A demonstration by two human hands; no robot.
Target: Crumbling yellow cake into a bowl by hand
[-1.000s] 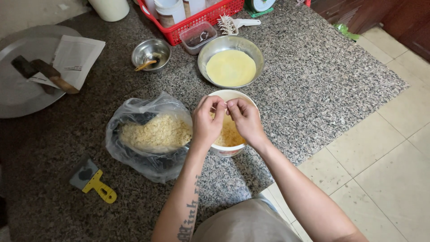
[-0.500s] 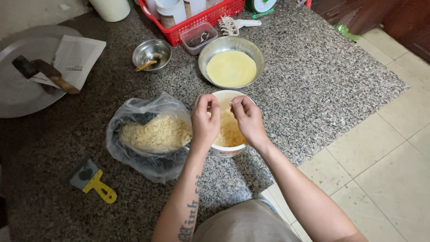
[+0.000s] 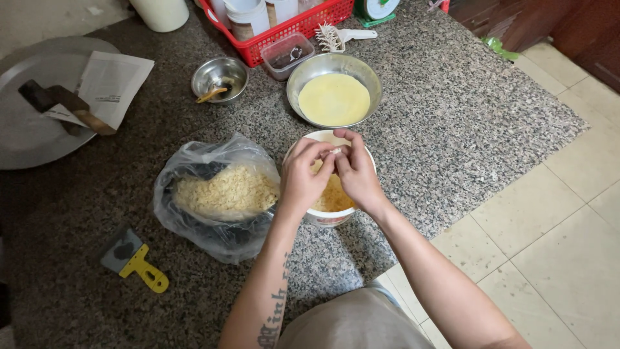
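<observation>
1. Both hands meet over the white bowl (image 3: 326, 216): the left hand (image 3: 303, 178) and the right hand (image 3: 357, 173) pinch a small pale morsel (image 3: 335, 150) between their fingertips, held just above the bowl's far rim.
2. Inside that bowl, partly hidden by the hands, lies a heap of yellow-orange crumbs or shreds; I cannot tell exactly what they are.
3. Judging by the grip, the step in hand looks like picking apart or shaping one little piece over the bowl. A next move would call for a light pinch, kept over the bowl so that nothing falls onto the bench (image 3: 452, 129).
4. Just left of the bowl, touching it or nearly so, a clear plastic bag (image 3: 213, 194) sits open, with pale crumbs inside.
5. Near and left, a yellow-handled scraper (image 3: 134, 260) lies flat on the bench.
6. Beyond the white bowl, a steel bowl (image 3: 334, 89) holds a smooth yellow liquid.
7. Farther left, a small steel bowl (image 3: 219, 77) holds a utensil, and a round tray (image 3: 29, 129) carries a folded paper.
8. At the far edge stands a red basket (image 3: 303, 26) of containers.
</observation>
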